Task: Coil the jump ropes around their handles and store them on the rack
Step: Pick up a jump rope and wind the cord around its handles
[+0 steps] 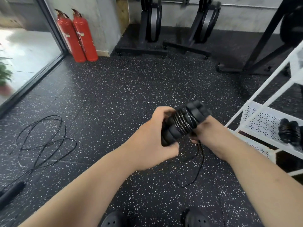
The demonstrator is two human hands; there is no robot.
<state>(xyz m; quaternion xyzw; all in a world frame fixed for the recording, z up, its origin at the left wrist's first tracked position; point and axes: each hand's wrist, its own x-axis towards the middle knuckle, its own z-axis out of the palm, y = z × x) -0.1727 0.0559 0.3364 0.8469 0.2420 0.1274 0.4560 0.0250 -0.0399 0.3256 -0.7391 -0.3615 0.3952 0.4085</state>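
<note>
My left hand (pixel 152 138) grips the lower end of a pair of black foam jump-rope handles (pixel 190 112) held side by side. Several turns of thin black rope (pixel 182 122) are wound round their middle. My right hand (pixel 207 130) pinches the rope just under the coil, and a loose loop of the rope (pixel 199 163) hangs down toward the floor. A second jump rope (pixel 44 140) lies uncoiled on the floor at the left, its black handle (pixel 12 190) near the lower left edge. A coiled jump rope (pixel 290 131) lies on a shelf of the white rack (pixel 255 122) at the right.
Two red fire extinguishers (pixel 78 35) stand by the wall at the back left, next to a glass door. Black gym machines (pixel 152 27) stand at the back. The floor is black speckled rubber (pixel 123 89). My shoes (pixel 195 218) show at the bottom edge.
</note>
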